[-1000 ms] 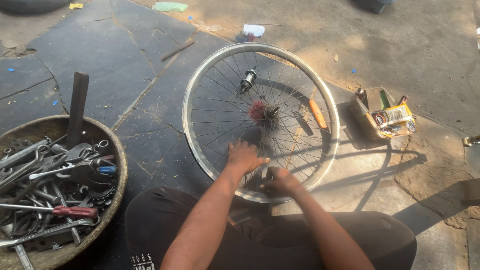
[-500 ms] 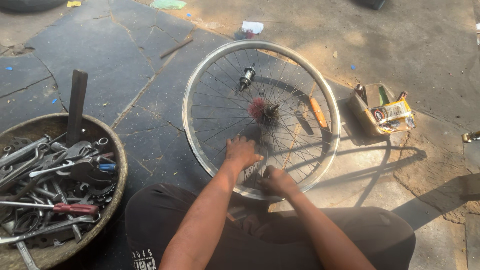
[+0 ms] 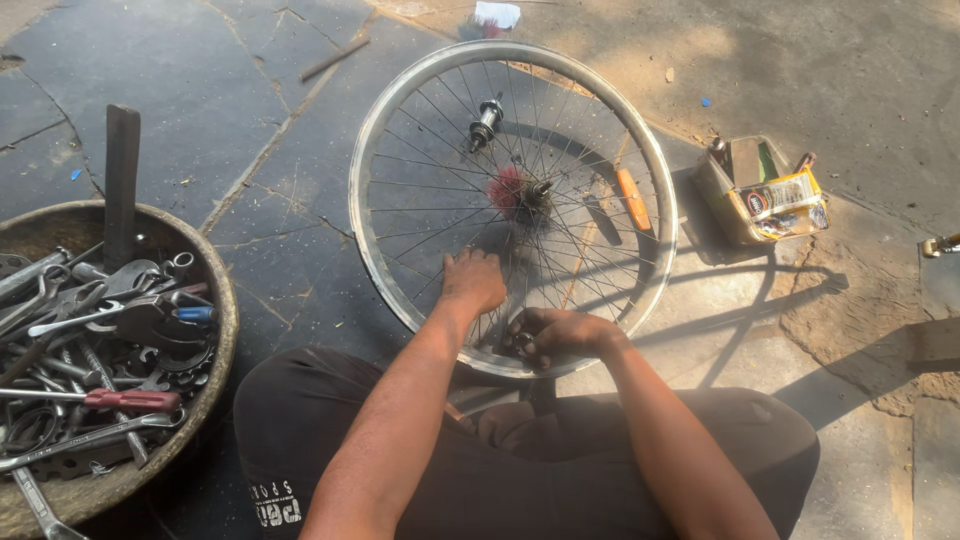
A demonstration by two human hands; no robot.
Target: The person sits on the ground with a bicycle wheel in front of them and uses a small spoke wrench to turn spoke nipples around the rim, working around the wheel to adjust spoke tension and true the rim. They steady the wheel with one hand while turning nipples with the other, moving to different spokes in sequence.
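A spoked bicycle wheel (image 3: 392,120) with a silver rim stands tilted in front of my knees, its hub (image 3: 532,190) near the centre. My left hand (image 3: 472,282) is closed around spokes just inside the near part of the rim. My right hand (image 3: 556,334) pinches a small dark metal piece against the spokes at the near rim; I cannot make out what the piece is. A second loose hub (image 3: 485,120) and an orange-handled screwdriver (image 3: 632,199) lie on the ground behind the spokes.
A round metal basin (image 3: 222,340) at my left holds several spanners and a red-handled tool (image 3: 132,400); a flat iron bar (image 3: 121,180) stands in it. An open cardboard box (image 3: 760,192) of small items sits at the right on sandy ground. Dark stone slabs lie to the left.
The wheel and both hands hold nearly the same place. My view has shifted slightly; the fingers of my right hand keep working at the near rim.
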